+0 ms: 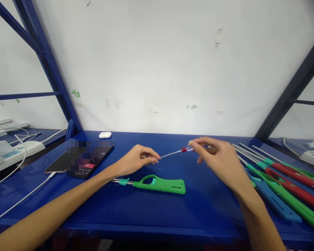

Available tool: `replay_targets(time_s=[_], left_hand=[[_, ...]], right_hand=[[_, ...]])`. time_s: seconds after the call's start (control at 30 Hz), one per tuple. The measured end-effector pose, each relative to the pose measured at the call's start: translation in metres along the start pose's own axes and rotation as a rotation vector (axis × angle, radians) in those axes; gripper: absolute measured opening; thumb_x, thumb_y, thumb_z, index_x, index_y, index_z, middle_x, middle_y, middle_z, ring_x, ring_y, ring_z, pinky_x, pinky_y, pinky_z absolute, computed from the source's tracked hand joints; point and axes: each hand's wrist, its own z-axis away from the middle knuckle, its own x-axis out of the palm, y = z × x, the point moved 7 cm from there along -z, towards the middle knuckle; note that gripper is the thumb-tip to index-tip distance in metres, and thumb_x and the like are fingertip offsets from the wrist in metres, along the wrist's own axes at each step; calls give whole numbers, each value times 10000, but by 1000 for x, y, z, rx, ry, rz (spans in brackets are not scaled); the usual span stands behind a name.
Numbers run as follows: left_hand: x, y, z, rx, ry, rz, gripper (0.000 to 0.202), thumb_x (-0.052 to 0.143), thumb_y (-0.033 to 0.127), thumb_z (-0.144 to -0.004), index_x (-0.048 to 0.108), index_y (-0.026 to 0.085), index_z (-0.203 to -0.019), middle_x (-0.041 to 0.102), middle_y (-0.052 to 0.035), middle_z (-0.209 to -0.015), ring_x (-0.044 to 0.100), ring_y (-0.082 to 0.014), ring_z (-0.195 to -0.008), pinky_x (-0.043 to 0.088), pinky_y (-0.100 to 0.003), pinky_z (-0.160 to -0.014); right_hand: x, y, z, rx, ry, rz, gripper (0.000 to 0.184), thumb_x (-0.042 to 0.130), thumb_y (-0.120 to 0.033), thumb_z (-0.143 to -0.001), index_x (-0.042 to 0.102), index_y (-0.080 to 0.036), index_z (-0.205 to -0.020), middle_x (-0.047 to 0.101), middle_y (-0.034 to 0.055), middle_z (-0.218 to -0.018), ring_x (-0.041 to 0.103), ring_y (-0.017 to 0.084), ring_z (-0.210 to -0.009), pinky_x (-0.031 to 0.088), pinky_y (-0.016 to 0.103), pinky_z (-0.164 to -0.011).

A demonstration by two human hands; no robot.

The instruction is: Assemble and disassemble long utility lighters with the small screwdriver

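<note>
My right hand [217,157] pinches the red and clear handle of a thin screwdriver [172,153], whose shaft slants down to the left. At the shaft's tip, the thumb and fingers of my left hand [137,160] are pinched together. Whatever lies between those fingertips is too small to make out. Just below both hands, a green long-necked gas lighter [167,184] lies flat on the blue table [146,212], its metal neck pointing left. A strip of teal tape wraps that neck, which is partly hidden by my left forearm.
Several red, blue and green lighters [285,195] lie in a pile at the right, beside my right forearm. Two phones [91,162] [59,162] sit at the left, one with a white cable [28,197]. A white earbud case [105,135] rests near the wall.
</note>
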Motion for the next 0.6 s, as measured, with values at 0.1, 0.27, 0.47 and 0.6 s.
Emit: replay_targets(time_s=[0.1, 0.27, 0.47, 0.6], left_hand=[[0, -2, 0, -5, 8, 7, 225, 696, 304, -949, 809, 160, -1079, 820, -81, -933, 725, -180, -783, 575, -304, -739], [3, 2, 2, 1, -2, 17, 217, 706, 299, -951, 818, 171, -1084, 824, -72, -912, 720, -169, -762, 559, -273, -683], [6, 6, 4, 21, -2, 37, 212, 709, 308, -953, 820, 173, -1073, 817, -77, -935, 728, -178, -803, 552, -264, -659], [6, 7, 5, 29, 4, 47, 219, 709, 322, -954, 822, 175, -1071, 806, -80, -935, 732, -192, -824, 550, -267, -637]], right_hand=[[2, 1, 1, -6, -8, 3, 404, 677, -643, -912, 811, -265, -962, 752, 15, -630, 712, 228, -598, 450, 318, -554], [6, -2, 1, -21, -35, -16, 410, 678, -639, -914, 809, -252, -947, 758, 18, -644, 706, 213, -574, 454, 308, -537], [4, -2, 1, -7, 0, -28, 424, 677, -639, -912, 809, -237, -946, 754, 25, -634, 699, 212, -571, 444, 298, -514], [1, 0, 0, 2, 27, -19, 415, 683, -621, -914, 809, -227, -940, 744, 27, -613, 698, 219, -574, 454, 303, -535]])
